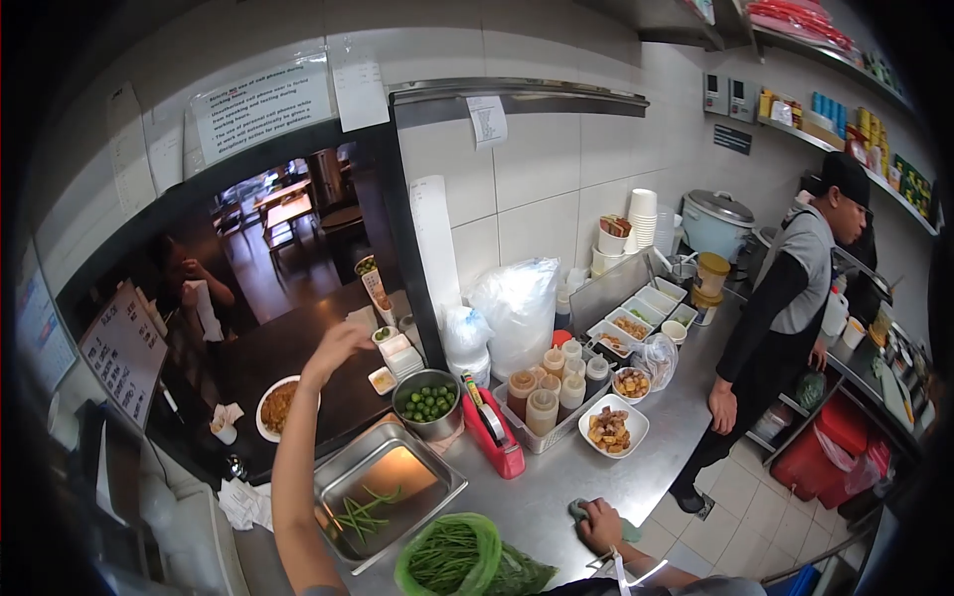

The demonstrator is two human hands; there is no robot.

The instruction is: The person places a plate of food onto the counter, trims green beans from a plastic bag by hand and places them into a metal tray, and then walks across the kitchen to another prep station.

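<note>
My left hand (341, 352) reaches over the dark pass-through counter, fingers stretched out and slightly blurred, with nothing visible in it. It is nearest to the white containers (400, 355) and a plate of brown food (277, 408). My right hand (600, 524) grips a green cloth (630, 529) on the steel worktop (542, 495). Between my arms, a green bag of long green beans (452, 559) stands open. A few loose beans (365, 514) lie in a metal tray (328, 484). Behind the tray is a metal pot of small green citrus fruits (429, 401).
A red tape dispenser (494, 434) stands beside a basket of sauce bottles (542, 409). A white bowl of browned food chunks (613, 429) sits near the worktop's right edge. A co-worker (785, 298) stands at the right. Another person (189, 278) is beyond the window.
</note>
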